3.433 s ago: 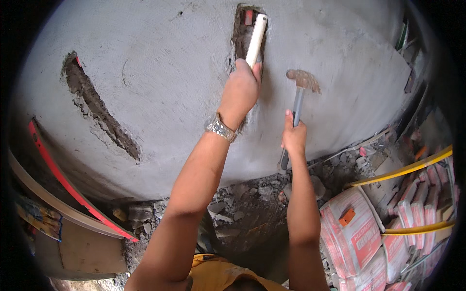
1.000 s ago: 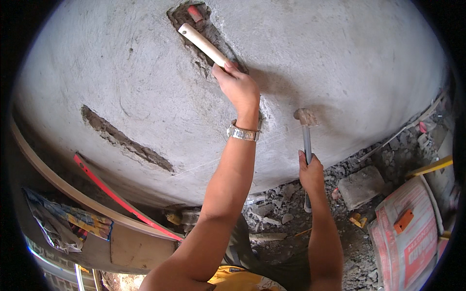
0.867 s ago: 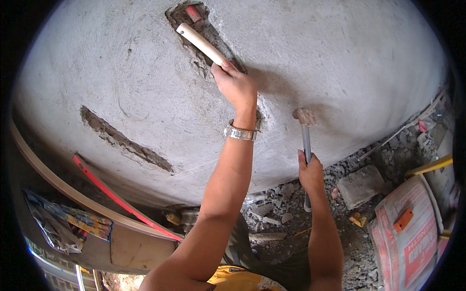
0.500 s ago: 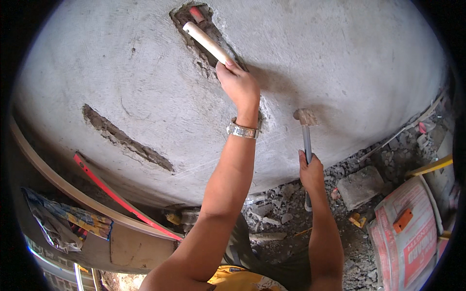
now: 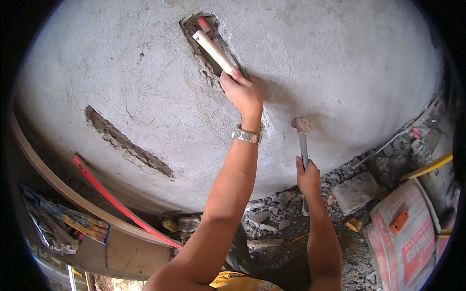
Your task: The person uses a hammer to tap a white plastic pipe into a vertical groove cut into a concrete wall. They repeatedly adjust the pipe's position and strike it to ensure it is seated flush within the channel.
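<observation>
My left hand (image 5: pixel 242 97) is closed around the lower end of a pale, flat handle-like bar (image 5: pixel 212 51) with a small hole near its upper end. The bar slants across a chiselled slot (image 5: pixel 194 46) in the grey plastered wall (image 5: pixel 315 58). A red pipe end (image 5: pixel 204 24) shows inside the slot, above the bar. My fingers hide the bar's lower end. Lower right, my right hand (image 5: pixel 308 177) grips a hammer (image 5: pixel 304 145) by its grey handle, with the dusty head up, close to the wall.
A second chiselled groove (image 5: pixel 128 143) runs diagonally at left. Below it lean a red straightedge (image 5: pixel 121 203) and a long curved-looking strip (image 5: pixel 63 189) beside a cloth (image 5: pixel 68 218). Rubble (image 5: pixel 272 218), a concrete block (image 5: pixel 357 191) and a bag (image 5: pixel 407 242) with an orange piece (image 5: pixel 399 221) lie at lower right.
The whole view has shifted slightly, the upper wall slot now sitting lower and further right. Both hands keep their grips, and the bar stays across the slot.
</observation>
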Motion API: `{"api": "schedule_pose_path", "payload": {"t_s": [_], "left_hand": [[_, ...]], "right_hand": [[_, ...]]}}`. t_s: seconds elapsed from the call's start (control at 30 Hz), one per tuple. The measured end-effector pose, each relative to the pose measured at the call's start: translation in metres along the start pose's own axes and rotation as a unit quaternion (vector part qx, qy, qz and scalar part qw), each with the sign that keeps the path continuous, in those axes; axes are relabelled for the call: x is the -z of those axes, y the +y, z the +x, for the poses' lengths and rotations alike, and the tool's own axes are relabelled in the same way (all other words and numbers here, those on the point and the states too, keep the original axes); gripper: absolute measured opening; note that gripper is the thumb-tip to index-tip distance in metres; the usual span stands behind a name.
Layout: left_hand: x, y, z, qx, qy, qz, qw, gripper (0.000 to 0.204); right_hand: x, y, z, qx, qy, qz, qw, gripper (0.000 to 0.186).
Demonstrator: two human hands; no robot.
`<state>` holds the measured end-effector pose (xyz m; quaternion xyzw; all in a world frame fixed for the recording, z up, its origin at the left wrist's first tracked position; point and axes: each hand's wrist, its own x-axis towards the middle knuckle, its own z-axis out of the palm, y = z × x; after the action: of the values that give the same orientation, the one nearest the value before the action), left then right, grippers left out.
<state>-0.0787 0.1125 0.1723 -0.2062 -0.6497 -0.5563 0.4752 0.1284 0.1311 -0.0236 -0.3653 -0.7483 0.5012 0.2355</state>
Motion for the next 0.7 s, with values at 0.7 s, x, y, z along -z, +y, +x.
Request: {"api": "schedule_pose_path", "payload": {"t_s": [0.7], "left_hand": [[0.012, -0.032, -0.001, 0.147, -0.107, -0.312, 0.933, 0.038]], "right_hand": [[0.046, -0.275, 0.029, 0.448, 0.065, -0.202, 0.869, 0.055]]}}
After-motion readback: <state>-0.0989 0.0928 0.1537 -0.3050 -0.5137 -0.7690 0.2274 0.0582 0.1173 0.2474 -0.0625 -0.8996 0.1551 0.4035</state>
